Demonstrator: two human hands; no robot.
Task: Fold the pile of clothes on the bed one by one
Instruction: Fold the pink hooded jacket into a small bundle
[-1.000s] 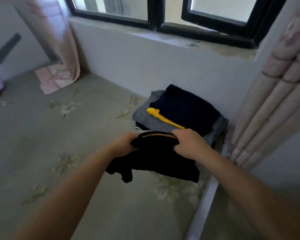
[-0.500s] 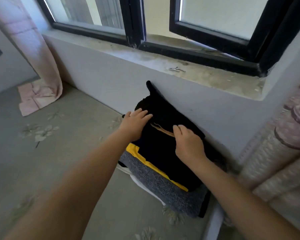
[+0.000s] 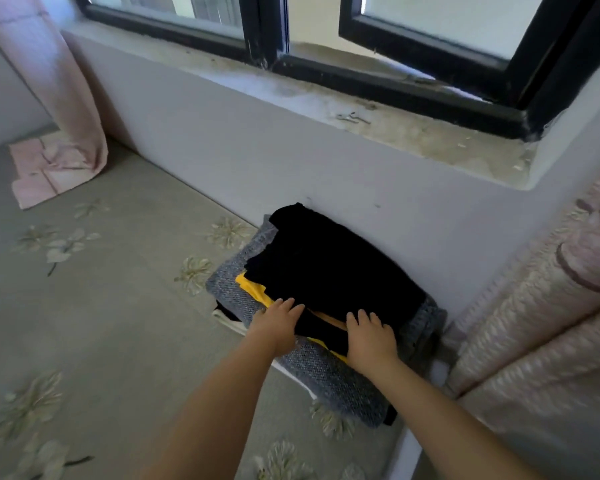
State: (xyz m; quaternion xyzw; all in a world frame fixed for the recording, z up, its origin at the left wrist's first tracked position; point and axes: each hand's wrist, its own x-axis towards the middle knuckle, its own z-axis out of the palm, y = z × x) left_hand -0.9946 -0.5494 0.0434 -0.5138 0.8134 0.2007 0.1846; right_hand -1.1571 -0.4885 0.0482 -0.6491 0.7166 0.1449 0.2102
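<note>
Pink cloth (image 3: 45,171) lies on the bed (image 3: 118,306) far left, under the curtain (image 3: 59,84). Your left hand (image 3: 278,323) is flat, fingers straight, resting on the near left edge of the black garment (image 3: 333,271), over the yellow piece (image 3: 257,294). The garment tops the folded stack against the wall (image 3: 257,161), just beyond both hands. Grey knit (image 3: 326,375) sits lower in the stack, below your wrists. Your right hand (image 3: 369,336) is also flat, fingers extended, pressing the garment's near edge just beside the left. Window sill (image 3: 413,133) above; rolled quilt (image 3: 534,323) at right.
</note>
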